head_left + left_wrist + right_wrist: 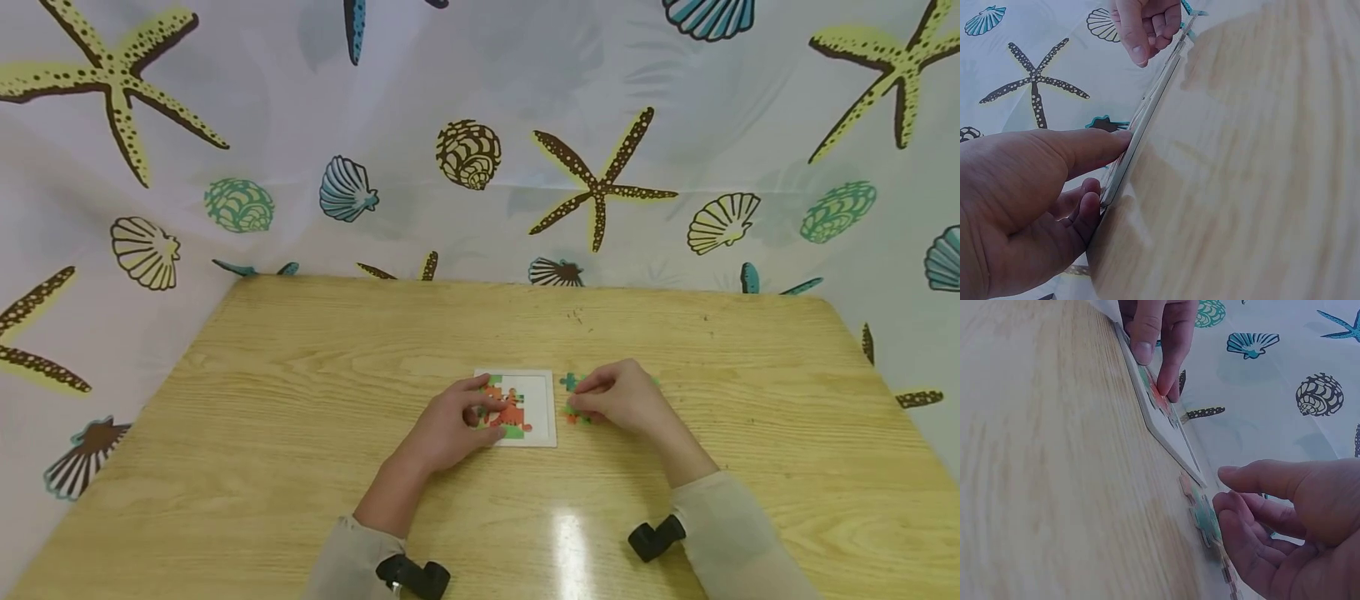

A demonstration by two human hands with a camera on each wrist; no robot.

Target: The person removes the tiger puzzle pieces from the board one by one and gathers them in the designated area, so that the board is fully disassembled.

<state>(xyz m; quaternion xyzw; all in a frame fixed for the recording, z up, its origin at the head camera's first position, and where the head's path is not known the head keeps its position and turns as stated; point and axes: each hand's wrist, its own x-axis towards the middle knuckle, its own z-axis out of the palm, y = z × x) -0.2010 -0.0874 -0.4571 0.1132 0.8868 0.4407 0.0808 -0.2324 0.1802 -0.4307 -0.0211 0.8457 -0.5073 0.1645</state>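
Observation:
A jigsaw puzzle in a white square tray (553, 417) lies on the table, with orange and green pieces fitted in its left part and bare white at the right. My left hand (450, 423) rests over the tray's left side, thumb and fingertips touching the puzzle (1159, 399), its fingers loosely bent. To the right of the tray are several loose puzzle pieces (569, 382), partly hidden by my right hand (626, 398). In the right wrist view, that hand's thumb and forefinger stand slightly apart just above the pieces (1205, 519), with nothing visible between them.
The light wooden table (300, 375) extends around the puzzle on all sides. Behind it and at both sides hangs a white cloth (405, 100) printed with starfish and shells. A black wrist-worn device (656, 537) sits near each sleeve's cuff.

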